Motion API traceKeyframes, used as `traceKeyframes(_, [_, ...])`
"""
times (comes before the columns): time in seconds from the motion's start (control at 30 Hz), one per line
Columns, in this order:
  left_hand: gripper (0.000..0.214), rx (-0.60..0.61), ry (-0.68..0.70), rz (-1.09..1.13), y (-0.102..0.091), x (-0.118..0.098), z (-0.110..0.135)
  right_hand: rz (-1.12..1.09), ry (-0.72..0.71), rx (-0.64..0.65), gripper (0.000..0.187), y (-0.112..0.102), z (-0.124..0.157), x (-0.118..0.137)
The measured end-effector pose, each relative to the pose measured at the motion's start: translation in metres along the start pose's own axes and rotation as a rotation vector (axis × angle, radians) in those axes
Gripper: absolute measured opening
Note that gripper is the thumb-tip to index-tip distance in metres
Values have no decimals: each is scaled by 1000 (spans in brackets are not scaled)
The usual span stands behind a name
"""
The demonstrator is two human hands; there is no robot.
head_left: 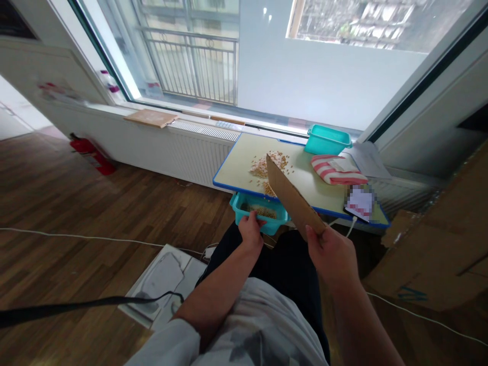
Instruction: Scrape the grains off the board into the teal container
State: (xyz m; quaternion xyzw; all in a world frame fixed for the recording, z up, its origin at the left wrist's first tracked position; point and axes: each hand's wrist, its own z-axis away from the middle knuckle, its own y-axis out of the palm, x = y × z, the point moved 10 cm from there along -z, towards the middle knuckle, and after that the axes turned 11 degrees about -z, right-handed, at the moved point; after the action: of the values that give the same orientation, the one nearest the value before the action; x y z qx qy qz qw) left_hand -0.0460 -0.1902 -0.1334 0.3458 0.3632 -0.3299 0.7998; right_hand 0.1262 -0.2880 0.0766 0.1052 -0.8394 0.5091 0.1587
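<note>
My left hand (251, 229) grips the near rim of a teal plastic tub (243, 216), held against the table's front edge. Small tan and greenish grains (265, 211) lie inside the tub. In my right hand (331, 251) is a long flat piece of cardboard (292, 195), its far end tilted up over the tabletop. That end stands beside a spread pile of seeds or kernels (263, 165), pinkish-white and golden brown. Some golden kernels (270, 189) sit at the table edge just above the tub. Whether the cardboard touches the tabletop I cannot tell.
On the blue-edged table (236, 162) stand a second teal tub (328, 140), a red-and-white striped cloth (337, 170) and a phone (360, 203) with a cable. A large cardboard box (438, 244) is at right. A white box (168, 284) and a fire extinguisher (91, 153) are at left.
</note>
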Motion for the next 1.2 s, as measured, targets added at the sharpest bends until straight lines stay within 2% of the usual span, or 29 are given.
traceKeyframes(0.17, [16, 8, -25, 19, -1, -1, 1, -62, -93, -30, 32, -6, -16, 4])
traceKeyframes(0.23, [17, 9, -29, 28, -2, -2, 1, -151, -168, 15, 34, 1, -37, 11])
traceKeyframes(0.33, [17, 9, -30, 42, -5, -5, -1, -328, -249, 67, 34, 19, -83, 26])
traceKeyframes(0.43, [15, -3, -24, 48, -11, -9, -6, -540, -249, 160, 33, 58, -138, 45])
traceKeyframes(0.53, [15, -19, -23, 45, -16, -13, -12, -839, -151, 338, 30, 119, -185, 66])
traceKeyframes(0.63, [17, -36, -32, 46, -22, -15, -18, -1052, -26, 394, 28, 171, -228, 82])
traceKeyframes(0.73, [18, -53, -29, 54, -29, -17, -24, -1128, 0, 443, 24, 204, -270, 94])
traceKeyframes(0.83, [19, -63, -44, 52, -36, -16, -29, -1125, 35, 398, 19, 215, -309, 82])
traceKeyframes(0.93, [20, -50, -53, 47, -40, -17, -33, -1117, 95, 351, 18, 220, -331, 56])
traceKeyframes(1.07, [20, -13, -31, 8, -41, -22, -40, -1082, 158, 336, 19, 226, -329, 22])
traceKeyframes(1.2, [19, -44, -38, 31, -43, -28, -48, -1019, 189, 358, 25, 233, -319, 9])
